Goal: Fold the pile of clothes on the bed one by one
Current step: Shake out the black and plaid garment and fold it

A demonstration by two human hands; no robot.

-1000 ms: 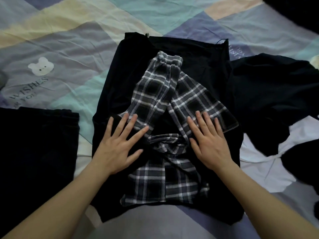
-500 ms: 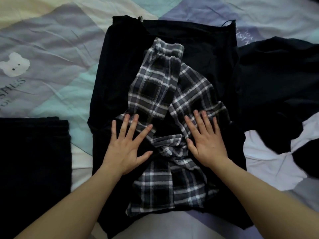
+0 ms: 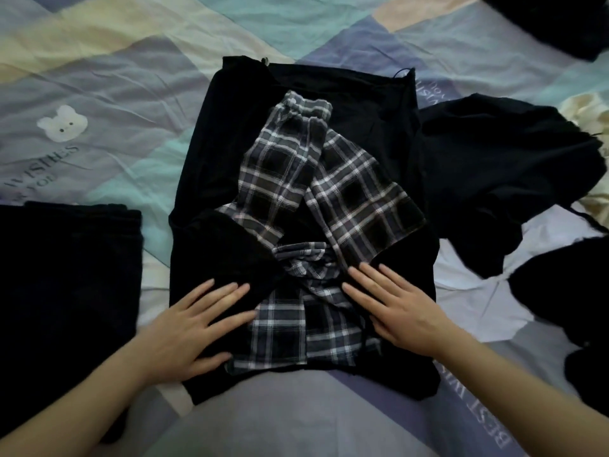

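A black garment with black-and-white plaid sleeves and front panel lies spread on the bed. The two plaid sleeves are crossed over its middle. My left hand rests flat, fingers straight, on the black fabric at the lower left, beside the plaid hem. My right hand lies flat with fingers spread on the lower right part, its fingertips at the edge of the right plaid sleeve. Neither hand grips cloth.
A folded dark garment lies on the bed at the left. A loose pile of black clothes and a white piece sits at the right. The patchwork bedsheet with a bear print surrounds everything. Another dark item lies top right.
Both hands have slid down toward me along the garment, from the sleeves' cuffs to its lower part. The left hand now lies on black fabric instead of the plaid cuff.
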